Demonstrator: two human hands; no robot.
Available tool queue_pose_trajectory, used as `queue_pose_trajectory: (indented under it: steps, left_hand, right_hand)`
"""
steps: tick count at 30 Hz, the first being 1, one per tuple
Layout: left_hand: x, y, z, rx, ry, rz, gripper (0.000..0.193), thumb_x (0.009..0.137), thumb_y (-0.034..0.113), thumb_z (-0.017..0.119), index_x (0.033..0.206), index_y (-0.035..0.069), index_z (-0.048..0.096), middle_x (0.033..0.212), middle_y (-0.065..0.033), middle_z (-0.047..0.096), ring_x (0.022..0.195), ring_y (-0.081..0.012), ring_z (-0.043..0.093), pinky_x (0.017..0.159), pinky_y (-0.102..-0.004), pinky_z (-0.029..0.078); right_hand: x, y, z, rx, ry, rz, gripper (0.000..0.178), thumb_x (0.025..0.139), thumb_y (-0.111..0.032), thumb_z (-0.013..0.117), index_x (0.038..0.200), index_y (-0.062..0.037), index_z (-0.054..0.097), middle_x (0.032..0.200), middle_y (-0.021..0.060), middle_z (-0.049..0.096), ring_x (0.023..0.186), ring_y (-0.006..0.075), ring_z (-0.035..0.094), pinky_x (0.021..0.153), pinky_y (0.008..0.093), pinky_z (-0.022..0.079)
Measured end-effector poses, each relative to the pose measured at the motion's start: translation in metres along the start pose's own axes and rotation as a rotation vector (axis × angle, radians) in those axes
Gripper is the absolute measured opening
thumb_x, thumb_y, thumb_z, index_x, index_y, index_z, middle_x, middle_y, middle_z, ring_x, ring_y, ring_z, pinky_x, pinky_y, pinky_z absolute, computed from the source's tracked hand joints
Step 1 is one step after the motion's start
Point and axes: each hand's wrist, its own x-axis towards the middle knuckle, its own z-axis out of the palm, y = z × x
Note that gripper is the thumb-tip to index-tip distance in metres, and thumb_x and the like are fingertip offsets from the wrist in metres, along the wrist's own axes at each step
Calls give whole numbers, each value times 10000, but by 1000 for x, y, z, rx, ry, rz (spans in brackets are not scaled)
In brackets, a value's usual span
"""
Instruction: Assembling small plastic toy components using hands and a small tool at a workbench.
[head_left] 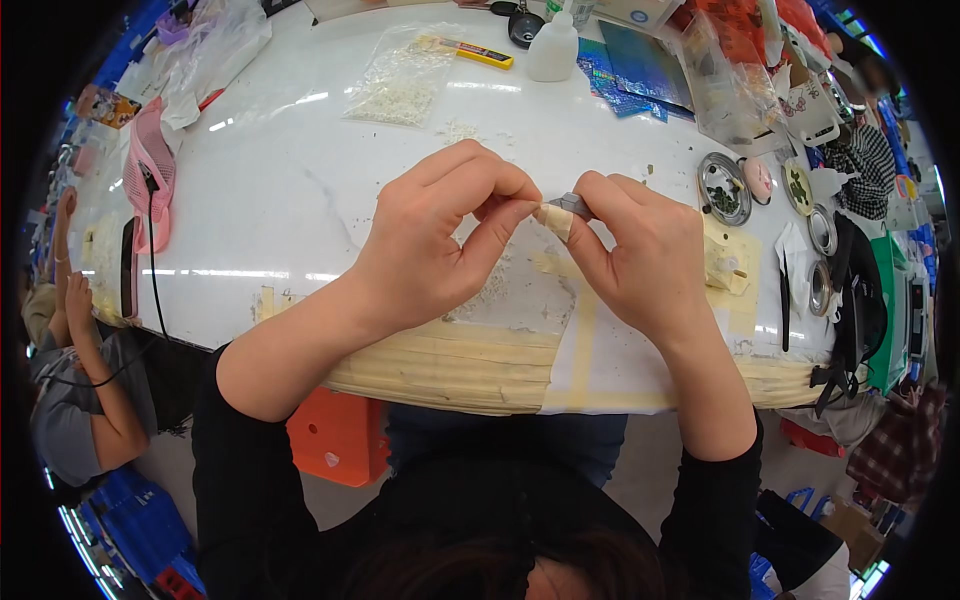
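Toward the bench's near edge [455,375], the left hand [425,240], pinched narrow, contents unclear, could be nicked if the grey tool [573,204] gripped by the right hand [645,250] slips.

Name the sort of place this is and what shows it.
Probably a shared craft workshop: a white worktable with yellowish strips along its near edge, a clear bag of small pale pieces, and another person's arm at the far left.
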Motion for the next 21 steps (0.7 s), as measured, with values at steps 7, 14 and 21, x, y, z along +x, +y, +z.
queue_pose_trajectory:
  steps: [7, 14, 21]
  left_hand:
    - [2, 0, -6, -611, -152, -643, 101, 925, 110, 643, 949, 12, 646, 826, -22, 626, 774, -88, 576, 690, -232, 469]
    - [2, -2, -8, -711, -182, -724, 163, 915, 182, 663, 940, 21, 652, 806, -17, 617, 727, -85, 551, 675, -235, 456]
    - [2, -2, -8, -700, -176, -729, 161, 915, 180, 666, 938, 21, 655, 799, -15, 616, 718, -83, 548, 676, -231, 456]
  right_hand:
    - [1, 0, -2, -17, -36, 24, 226, 816, -274, 710, 778, -107, 563, 643, 18, 595, 552, 216, 597, 458, 341, 415]
    - [0, 0, -1, -27, -51, 19, 226, 817, -274, 711, 776, -107, 564, 651, 14, 608, 552, 208, 601, 463, 338, 421]
    - [0, -1, -2, 12, -76, 48, 178, 792, -163, 707, 789, -65, 558, 653, 63, 578, 553, 244, 572, 492, 348, 408]
